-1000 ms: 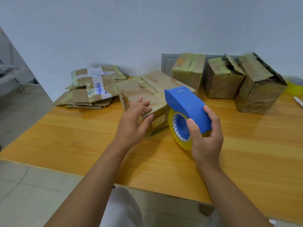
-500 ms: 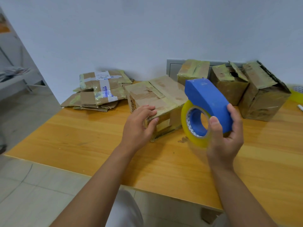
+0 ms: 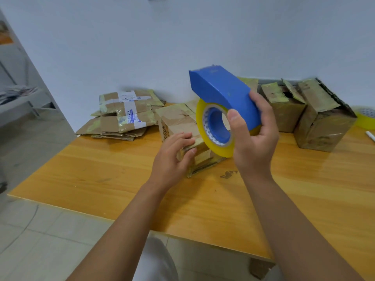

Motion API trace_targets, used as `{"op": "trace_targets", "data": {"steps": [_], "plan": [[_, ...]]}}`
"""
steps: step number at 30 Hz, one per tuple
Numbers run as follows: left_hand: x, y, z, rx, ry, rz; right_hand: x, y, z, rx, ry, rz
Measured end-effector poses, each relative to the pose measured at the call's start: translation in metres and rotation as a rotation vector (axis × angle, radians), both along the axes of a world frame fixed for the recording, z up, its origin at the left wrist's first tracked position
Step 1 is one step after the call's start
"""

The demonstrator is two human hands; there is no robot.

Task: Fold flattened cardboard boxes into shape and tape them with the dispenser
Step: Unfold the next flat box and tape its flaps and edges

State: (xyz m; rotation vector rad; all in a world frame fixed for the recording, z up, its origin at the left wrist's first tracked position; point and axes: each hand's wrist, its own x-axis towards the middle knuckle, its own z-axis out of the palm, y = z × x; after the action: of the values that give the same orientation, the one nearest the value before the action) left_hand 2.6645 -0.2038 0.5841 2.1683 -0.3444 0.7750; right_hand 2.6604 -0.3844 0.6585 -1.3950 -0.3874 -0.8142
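The left hand [image 3: 172, 157] holds the box [image 3: 180, 126] down near the middle of the table [image 3: 101, 179]. The right hand [image 3: 251, 142] grips the tape dispenser [image 3: 223, 94] in the air, just right of the box and above it.

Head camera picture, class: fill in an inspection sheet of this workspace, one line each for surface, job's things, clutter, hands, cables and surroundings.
Surface: wooden table, with a dark scuff near the middle.
Job's things: blue tape dispenser with a yellow roll, held above the table; cardboard box standing on the table; flattened boxes stacked at the back left; three folded boxes at the back right.
Clutter: spare tape roll and a white pen at the right edge.
Hands: left hand grips the cardboard box's near corner; right hand holds the dispenser.
Cables: nothing seen.
Surroundings: white wall, tiled floor.
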Motion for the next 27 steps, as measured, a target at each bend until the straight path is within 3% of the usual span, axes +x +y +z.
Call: {"op": "trace_targets", "data": {"steps": [7,15,27], "plan": [[-0.001,0.003,0.001,0.018,0.007,-0.010,0.031,0.027,0.004,-0.132,0.048,-0.019],[-0.005,0.017,0.005,0.008,0.147,-0.119,0.039,0.023,0.005,-0.212,0.047,-0.038],[0.007,0.032,0.008,0.009,0.082,-0.177,0.044,0.021,0.009,-0.219,0.068,-0.002]]}}
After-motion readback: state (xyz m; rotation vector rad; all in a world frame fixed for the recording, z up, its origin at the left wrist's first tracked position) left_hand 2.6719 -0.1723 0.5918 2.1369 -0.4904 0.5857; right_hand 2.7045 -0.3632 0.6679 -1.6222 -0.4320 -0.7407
